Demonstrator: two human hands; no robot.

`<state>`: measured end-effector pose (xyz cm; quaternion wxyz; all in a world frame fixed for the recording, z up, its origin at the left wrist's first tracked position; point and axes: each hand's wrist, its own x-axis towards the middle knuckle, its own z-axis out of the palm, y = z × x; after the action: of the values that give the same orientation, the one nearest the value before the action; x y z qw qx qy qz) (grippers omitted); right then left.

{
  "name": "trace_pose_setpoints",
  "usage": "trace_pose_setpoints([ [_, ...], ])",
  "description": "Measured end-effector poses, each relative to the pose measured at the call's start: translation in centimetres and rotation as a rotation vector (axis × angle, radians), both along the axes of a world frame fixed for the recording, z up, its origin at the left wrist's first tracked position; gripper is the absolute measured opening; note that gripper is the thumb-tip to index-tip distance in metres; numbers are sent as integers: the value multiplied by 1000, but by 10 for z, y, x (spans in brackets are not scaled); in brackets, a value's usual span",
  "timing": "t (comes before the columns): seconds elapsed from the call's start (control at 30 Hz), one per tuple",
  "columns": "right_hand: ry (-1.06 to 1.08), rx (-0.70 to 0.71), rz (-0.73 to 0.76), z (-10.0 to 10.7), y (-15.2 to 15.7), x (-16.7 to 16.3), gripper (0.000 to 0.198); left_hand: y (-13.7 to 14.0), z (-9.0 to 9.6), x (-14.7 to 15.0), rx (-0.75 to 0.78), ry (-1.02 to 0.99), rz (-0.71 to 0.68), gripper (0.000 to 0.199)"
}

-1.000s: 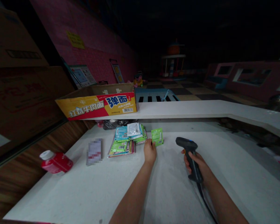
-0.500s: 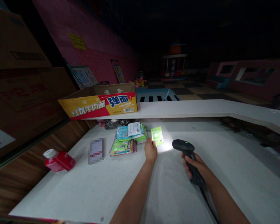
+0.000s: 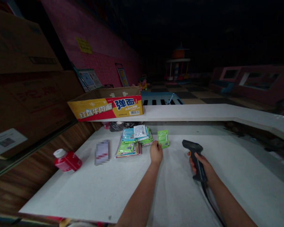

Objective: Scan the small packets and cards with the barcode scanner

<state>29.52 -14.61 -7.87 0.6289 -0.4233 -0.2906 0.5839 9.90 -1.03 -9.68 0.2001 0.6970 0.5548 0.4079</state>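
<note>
Between the fingers of my left hand [image 3: 156, 153] is the lower left edge of a small green packet [image 3: 163, 138] with a barcode near its bottom. My right hand [image 3: 201, 165] grips a black barcode scanner [image 3: 196, 155] by its handle; its head points left toward the packet, a gap apart from it, and a cord runs down from the grip. Just left of my left hand lies a pile of flat packets [image 3: 129, 147], green and blue, with a white packet [image 3: 140, 131] on top.
A red bottle with a white cap [image 3: 68, 161] lies tilted at the left of the white table [image 3: 90, 195]. Near it is a blurred-out flat item [image 3: 102, 152]. An open noodle carton [image 3: 109, 108] stands on the raised ledge [image 3: 191, 113]. Brown boxes [image 3: 35, 97] are stacked at left.
The scanner's bright light on the green packet and table has gone out, and its green indicator no longer shows. My right hand and the scanner have shifted slightly right, away from the packet.
</note>
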Motion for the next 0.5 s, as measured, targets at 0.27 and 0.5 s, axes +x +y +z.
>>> trace_pose_setpoints([
  [0.27, 13, 32, -56, -9, 0, 1, 41, -21, 13, -15, 54, -96, -95, 14],
  [0.5, 51, 4, -22, -12, 0, 1, 45, -15, 91, -98, 184, 38, 301, 24],
])
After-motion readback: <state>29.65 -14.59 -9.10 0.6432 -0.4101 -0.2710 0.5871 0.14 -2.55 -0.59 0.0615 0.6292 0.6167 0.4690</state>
